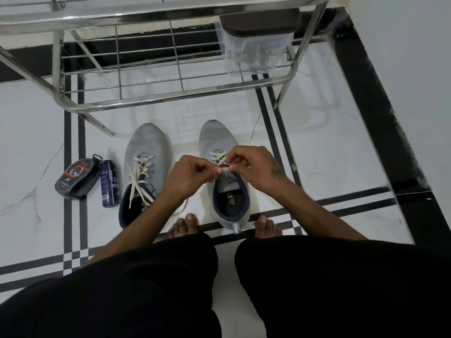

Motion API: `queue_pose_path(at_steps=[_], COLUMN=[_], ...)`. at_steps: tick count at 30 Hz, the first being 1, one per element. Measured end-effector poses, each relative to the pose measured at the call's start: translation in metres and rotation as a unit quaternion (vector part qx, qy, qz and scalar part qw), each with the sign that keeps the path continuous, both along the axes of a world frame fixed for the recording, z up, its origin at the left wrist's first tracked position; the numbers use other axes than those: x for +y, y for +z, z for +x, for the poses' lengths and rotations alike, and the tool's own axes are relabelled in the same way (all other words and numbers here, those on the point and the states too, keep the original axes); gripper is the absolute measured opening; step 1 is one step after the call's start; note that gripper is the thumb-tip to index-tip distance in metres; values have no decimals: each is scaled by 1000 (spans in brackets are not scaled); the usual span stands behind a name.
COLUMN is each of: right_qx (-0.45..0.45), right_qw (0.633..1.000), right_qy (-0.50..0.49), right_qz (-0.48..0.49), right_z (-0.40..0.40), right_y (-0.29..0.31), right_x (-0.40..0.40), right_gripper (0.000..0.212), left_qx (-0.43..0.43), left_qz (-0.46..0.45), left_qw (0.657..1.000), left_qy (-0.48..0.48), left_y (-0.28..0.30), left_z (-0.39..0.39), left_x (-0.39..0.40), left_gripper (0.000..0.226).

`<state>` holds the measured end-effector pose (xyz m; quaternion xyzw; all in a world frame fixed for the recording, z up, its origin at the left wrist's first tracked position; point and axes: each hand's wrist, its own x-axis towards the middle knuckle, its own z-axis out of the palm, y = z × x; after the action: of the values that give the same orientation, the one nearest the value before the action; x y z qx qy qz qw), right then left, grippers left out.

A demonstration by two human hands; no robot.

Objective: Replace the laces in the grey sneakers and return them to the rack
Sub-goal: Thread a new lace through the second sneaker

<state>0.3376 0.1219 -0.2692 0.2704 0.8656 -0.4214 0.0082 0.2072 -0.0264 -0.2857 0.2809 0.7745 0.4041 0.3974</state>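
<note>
Two grey sneakers stand side by side on the floor (341, 147), toes toward the rack (170, 93). The right sneaker (219, 142) has one cream lace (218, 156) threaded only through its front eyelets. Both hands meet over its tongue: the left hand (189, 175) and the right hand (253, 167) each pinch the lace between curled fingertips. The left sneaker (146, 152) carries one lace (140, 176) crossed up its front, the loose ends trailing toward the heel. Left of it lie two items: a spray can (109, 182) and a polish pack (76, 178), just beside each other. One lidded box (256, 45) sits on the rack's lower shelf. Two bare feet (186, 226) show behind the sneakers.
</note>
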Motion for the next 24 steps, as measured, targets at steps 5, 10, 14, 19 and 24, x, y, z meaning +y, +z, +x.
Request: queue_pose_path(at_steps=[5,10,14,19,24], right_qx=[-53,-81,-89,-78,-69], right_qw=[997,996,994,988,983], right_qy=[23,-47,-48,11,72], right_qz=[52,-5,46,130,155], right_z=[-15,-30,-31,-26,-26], right_y=[-14,-22,-28,-32,-37], right_x=[4,-4,-7,-9,-16], right_gripper=[28,17,13,16,15], left_qx=[84,33,-94,-179,-194], left_qz=[-75,-98,-39,7,17], left_qw=[993,993,989,974,970], left_qy=[22,53,111,139,143], left_y=[-15,-23,-24,-22,-21], left_z=[5,11,9,12,14], left_x=[-5,1,-8,-12,-12], left_gripper=[30,36,23,31,33])
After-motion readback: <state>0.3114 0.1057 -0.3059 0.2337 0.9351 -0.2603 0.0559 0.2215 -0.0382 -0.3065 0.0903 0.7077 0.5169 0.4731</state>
